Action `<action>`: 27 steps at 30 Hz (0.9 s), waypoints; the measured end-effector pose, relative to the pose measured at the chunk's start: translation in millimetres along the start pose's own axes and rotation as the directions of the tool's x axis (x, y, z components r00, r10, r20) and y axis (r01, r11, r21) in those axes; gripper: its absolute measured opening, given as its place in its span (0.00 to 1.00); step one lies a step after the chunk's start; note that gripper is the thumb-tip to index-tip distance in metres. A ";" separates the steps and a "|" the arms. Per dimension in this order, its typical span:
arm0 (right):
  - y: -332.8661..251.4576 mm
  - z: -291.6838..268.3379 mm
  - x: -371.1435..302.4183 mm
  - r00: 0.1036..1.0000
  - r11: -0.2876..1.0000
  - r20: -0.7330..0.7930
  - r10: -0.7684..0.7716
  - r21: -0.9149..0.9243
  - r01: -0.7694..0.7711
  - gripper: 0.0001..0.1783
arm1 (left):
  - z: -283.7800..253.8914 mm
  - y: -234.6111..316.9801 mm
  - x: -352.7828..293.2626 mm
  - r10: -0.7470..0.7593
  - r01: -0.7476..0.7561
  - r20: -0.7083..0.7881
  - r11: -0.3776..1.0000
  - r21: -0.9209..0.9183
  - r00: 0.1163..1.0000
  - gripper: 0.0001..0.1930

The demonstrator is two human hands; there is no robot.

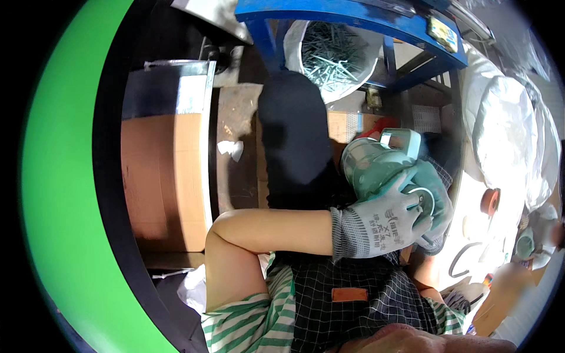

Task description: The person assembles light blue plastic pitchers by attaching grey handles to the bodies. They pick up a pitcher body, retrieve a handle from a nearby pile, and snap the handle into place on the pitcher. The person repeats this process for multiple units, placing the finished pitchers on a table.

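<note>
A large translucent teal water jug [368, 162] with a pale side handle [406, 140] lies tilted in front of my body, right of the middle. My left hand [385, 226], in a grey knitted glove with teal-coated fingers, reaches across and grips the jug's near end. Its fingers curl about a pale ring or loop [425, 194] there, with one finger stretched along the jug. My right hand [440, 206], in a matching glove, wraps round the same end from the right. The left hand partly covers it, so some of its fingers are hidden. Whether a lid sits there I cannot tell.
Ahead, a white bucket [290, 47] of long metal nails or pins stands under a blue metal frame [347, 10]. A cardboard box [150, 176] is at the left. White plastic sacks [503, 123] and a reddish roll [489, 202] are on the right. My dark-clad leg [294, 129] extends forward.
</note>
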State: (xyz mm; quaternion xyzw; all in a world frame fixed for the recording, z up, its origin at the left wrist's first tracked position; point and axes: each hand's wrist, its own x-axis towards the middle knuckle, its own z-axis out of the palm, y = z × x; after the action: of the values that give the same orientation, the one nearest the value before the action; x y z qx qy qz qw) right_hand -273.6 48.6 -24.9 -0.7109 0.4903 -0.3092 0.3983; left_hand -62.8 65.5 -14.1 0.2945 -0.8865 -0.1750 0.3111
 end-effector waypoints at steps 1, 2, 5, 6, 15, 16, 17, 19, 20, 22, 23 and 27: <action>-0.6 2.1 1.8 1.000 1.000 0.015 -0.019 0.024 0.019 0.30 | -2.0 -0.4 0.4 -0.004 0.004 0.038 1.000 -0.005 0.999 0.19; -2.1 4.5 3.8 0.999 0.998 0.029 -0.037 0.047 0.036 0.31 | -3.0 -0.4 1.2 0.001 -0.002 0.046 1.000 0.019 0.999 0.17; -9.8 2.1 22.4 0.992 0.993 0.070 -0.105 0.063 0.100 0.32 | -8.7 -8.5 8.4 0.015 -0.016 0.037 1.000 0.027 0.999 0.16; -13.0 -1.1 34.1 0.989 0.989 0.066 -0.135 0.069 0.131 0.32 | -5.3 -11.2 9.6 0.003 0.000 -0.074 0.999 0.040 0.997 0.15; -26.7 17.4 155.7 0.818 0.829 -0.140 -0.558 -0.068 0.555 0.42 | -50.4 -91.6 22.6 -0.019 0.224 -0.572 0.930 0.291 0.820 0.58; -23.5 20.0 159.0 0.812 0.826 -0.151 -0.564 -0.082 0.558 0.43 | -51.8 -93.9 22.6 -0.023 0.213 -0.550 0.935 0.283 0.835 0.62; -21.2 22.1 160.4 0.805 0.819 -0.153 -0.574 -0.097 0.565 0.44 | -52.4 -93.5 22.2 -0.027 0.224 -0.532 0.924 0.310 0.846 0.63; -19.5 15.1 152.8 0.798 0.815 -0.167 -0.579 -0.126 0.565 0.43 | -52.2 -89.2 25.0 -0.023 0.234 -0.502 0.902 0.361 0.864 0.65; -20.4 7.5 144.1 0.793 0.808 -0.156 -0.589 -0.144 0.572 0.42 | -47.7 -85.7 27.1 -0.030 0.209 -0.475 0.921 0.328 0.879 0.64; -18.8 -9.6 118.7 0.804 0.808 -0.101 -0.586 -0.143 0.572 0.43 | -39.9 -66.4 36.1 0.014 0.123 -0.426 0.948 0.294 0.905 0.62; -27.7 -22.4 101.6 0.795 0.795 -0.040 -0.605 -0.094 0.600 0.47 | -34.0 -56.8 34.2 -0.014 0.109 -0.419 0.973 0.203 0.908 0.59; -7.4 -61.5 57.6 0.844 0.819 0.170 -0.508 0.399 0.413 0.50 | -6.9 -37.8 15.0 -0.222 0.094 -0.318 0.923 -0.373 0.922 0.55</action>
State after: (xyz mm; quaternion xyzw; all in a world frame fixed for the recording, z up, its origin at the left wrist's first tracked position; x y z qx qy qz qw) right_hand -302.4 -20.4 14.6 -0.7624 0.1808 -0.3791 0.4924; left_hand -52.1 26.2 -20.9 0.3324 -0.7432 -0.2993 0.4976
